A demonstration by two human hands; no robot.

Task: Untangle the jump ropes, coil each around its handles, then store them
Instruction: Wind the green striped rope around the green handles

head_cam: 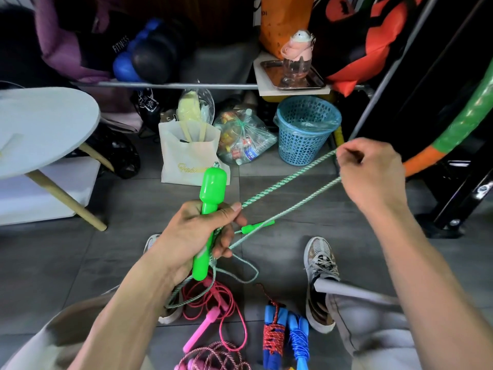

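**Green jump rope stretched between two hands**

Green jump rope [288, 180] runs taut across mid-frame. Left hand [197, 236] clasps the green handles [210, 198] at centre; right hand [370, 172] pinches the cord at right. Pink rope [213, 303] and coiled blue rope [285, 335] lie on the floor below.

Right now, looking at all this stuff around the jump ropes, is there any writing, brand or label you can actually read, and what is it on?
"FITNESS": white letters on the dark bag on the shelf.
"Fas...": gold script on the white tote bag, the rest hidden behind the green handle.
Orange bag: print too blurred to read.
Wrappers in the clear plastic bag: too small to read.
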